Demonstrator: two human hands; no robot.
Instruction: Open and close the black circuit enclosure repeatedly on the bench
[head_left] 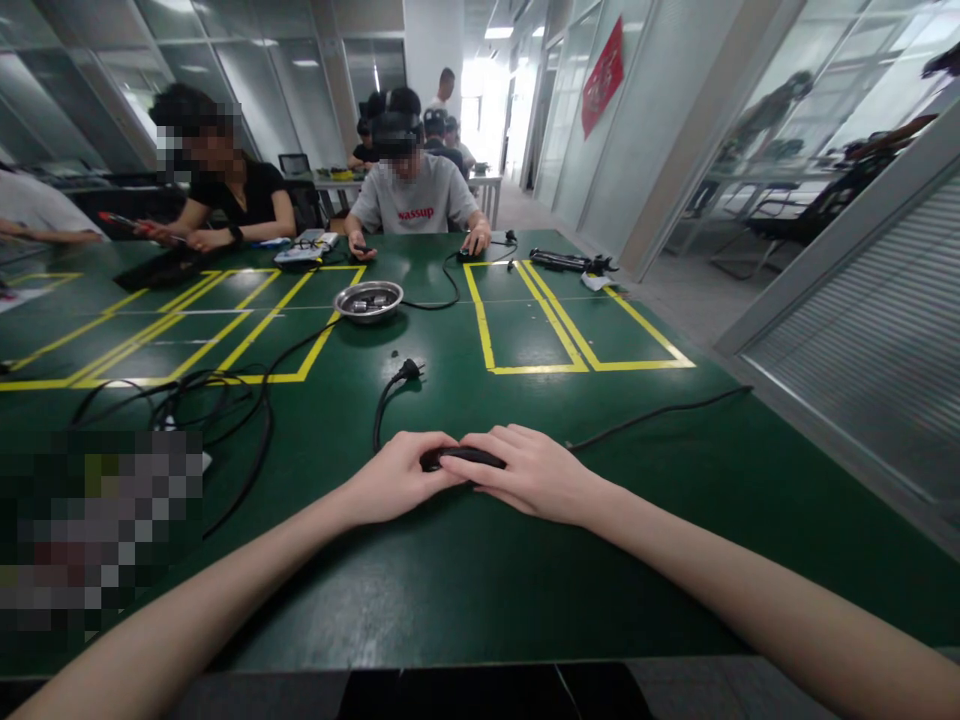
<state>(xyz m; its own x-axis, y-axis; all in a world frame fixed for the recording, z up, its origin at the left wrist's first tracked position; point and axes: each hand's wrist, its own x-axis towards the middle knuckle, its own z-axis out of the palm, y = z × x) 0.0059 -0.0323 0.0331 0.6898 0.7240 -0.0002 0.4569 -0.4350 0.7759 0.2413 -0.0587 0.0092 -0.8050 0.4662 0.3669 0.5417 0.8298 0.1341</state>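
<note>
Both hands meet over the green table close to its front edge. Between them is a smooth black oblong object (474, 457), largely covered by fingers, so its exact kind is hidden. My left hand (401, 478) is closed on its left end, thumb toward me. My right hand (529, 470) wraps the right end from above. Behind my left hand a short black cord rises to a two-pin plug (409, 370) lying on the table. Another black cable (660, 412) runs from beside my right hand toward the table's right edge.
A metal bowl (368, 302) with small metal parts stands mid-table. Coiled black cables (217, 400) lie left, near a blurred-out patch. Yellow tape (532, 369) marks the green table (420, 590). A folded black stand (570, 262) lies far right. Co-workers sit opposite, one handling small black items.
</note>
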